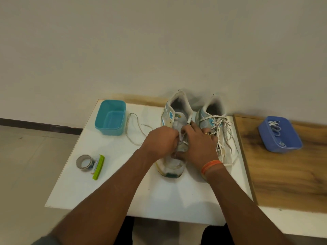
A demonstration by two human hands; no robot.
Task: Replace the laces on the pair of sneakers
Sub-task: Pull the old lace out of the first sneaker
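Pinching a white lace (184, 138) between them, both hands crowded over the left sneaker (174, 131); the left hand (161, 140) had its fingers curled in at the eyelets, though the fingertips were hidden behind its own knuckles. The right hand (198, 144), ring on one finger and orange band (210, 167) at the wrist, gripped the same lace and covered most of the tongue. The right sneaker (217, 126) stood just beside, its old lace still threaded and trailing loose. A pulled-out lace (136, 131) lay on the white desk (109, 183) near a teal tub (110, 117). Tape (84, 161) sat against a green clip (98, 167). A blue tub (279, 137) of laces rested well apart, on wood.
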